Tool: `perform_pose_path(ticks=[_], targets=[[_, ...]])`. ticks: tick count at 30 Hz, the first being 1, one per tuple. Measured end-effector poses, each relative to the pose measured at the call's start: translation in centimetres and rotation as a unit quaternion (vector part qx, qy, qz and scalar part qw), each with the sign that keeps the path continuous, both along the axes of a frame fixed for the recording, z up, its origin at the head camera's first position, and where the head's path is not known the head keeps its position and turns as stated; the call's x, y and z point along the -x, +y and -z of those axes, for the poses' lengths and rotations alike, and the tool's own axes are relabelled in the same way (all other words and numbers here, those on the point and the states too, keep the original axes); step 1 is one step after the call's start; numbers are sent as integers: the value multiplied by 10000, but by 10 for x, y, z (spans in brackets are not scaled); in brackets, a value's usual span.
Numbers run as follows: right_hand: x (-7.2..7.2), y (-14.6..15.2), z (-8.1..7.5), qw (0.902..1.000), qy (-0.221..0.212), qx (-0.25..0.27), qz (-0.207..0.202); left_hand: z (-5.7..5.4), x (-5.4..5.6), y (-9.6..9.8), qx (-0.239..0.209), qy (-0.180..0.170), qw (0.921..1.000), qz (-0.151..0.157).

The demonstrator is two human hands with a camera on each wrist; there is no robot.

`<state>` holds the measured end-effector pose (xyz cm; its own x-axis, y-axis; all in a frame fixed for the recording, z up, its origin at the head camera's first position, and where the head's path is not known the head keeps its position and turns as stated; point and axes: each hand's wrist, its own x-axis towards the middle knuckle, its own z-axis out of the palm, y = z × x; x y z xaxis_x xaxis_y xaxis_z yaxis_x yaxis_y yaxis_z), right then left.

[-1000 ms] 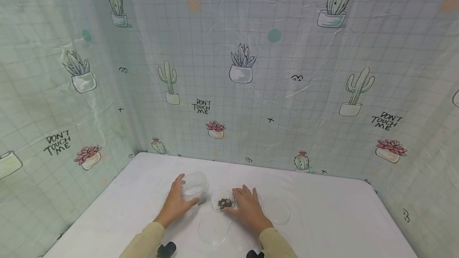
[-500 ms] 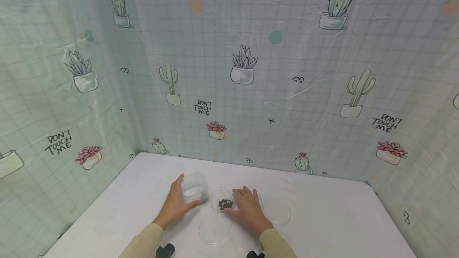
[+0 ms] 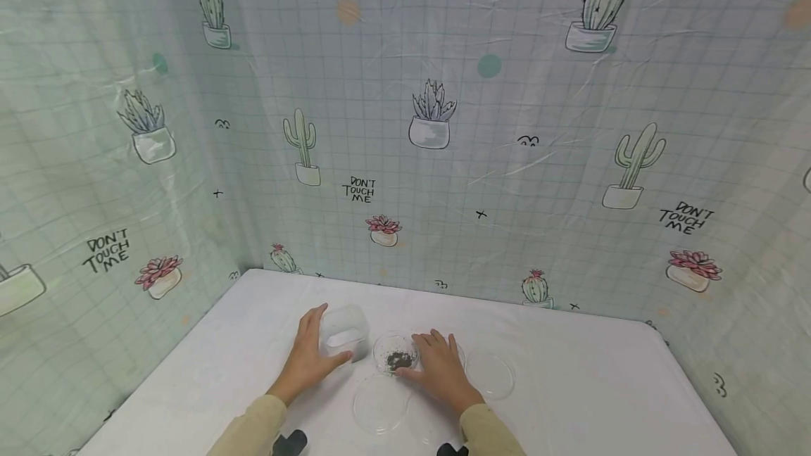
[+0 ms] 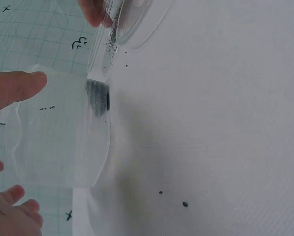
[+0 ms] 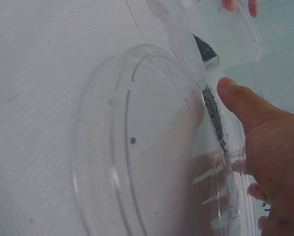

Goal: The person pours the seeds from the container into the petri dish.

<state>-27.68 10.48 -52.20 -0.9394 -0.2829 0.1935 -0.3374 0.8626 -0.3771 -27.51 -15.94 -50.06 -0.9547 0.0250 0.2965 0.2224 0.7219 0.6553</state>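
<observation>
In the head view my left hand point(image 3: 308, 356) spans a translucent plastic container point(image 3: 345, 329), thumb on the near side and fingers on the far side. Dark granules point(image 4: 98, 98) lie low in that container, seen in the left wrist view. Just right of it, my right hand point(image 3: 438, 369) holds a shallow clear round dish point(image 3: 382, 352) by its right side, thumb in front and fingers behind. A heap of dark grains point(image 3: 399, 360) sits in the dish, with finer bits scattered around. Part of the dish is hidden behind the right hand.
A clear round lid or dish point(image 3: 379, 405) lies nearer the body, and another point(image 3: 491, 374) lies to the right. A third clear rim point(image 3: 460, 352) shows partly behind the right hand. Stray dark grains point(image 4: 185, 204) dot the white tabletop. A patterned curtain point(image 3: 431, 195) hangs behind.
Both hands stay nearly where they were, around the container and the dish. The head view has shifted very slightly.
</observation>
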Motion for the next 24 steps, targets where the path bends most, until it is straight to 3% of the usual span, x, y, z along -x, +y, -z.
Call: perform_pose_path(ticks=[12, 20, 24], targets=[[-1, 0, -1, 10000, -5, -4, 23, -9, -8, -2, -166, 406, 9981, 440], [-2, 0, 0, 10000, 18, 34, 27, -11, -13, -1, -245, 290, 9969, 688], [-2, 0, -1, 10000, 16, 52, 22, -14, -15, -1, -275, 550, 9954, 740]])
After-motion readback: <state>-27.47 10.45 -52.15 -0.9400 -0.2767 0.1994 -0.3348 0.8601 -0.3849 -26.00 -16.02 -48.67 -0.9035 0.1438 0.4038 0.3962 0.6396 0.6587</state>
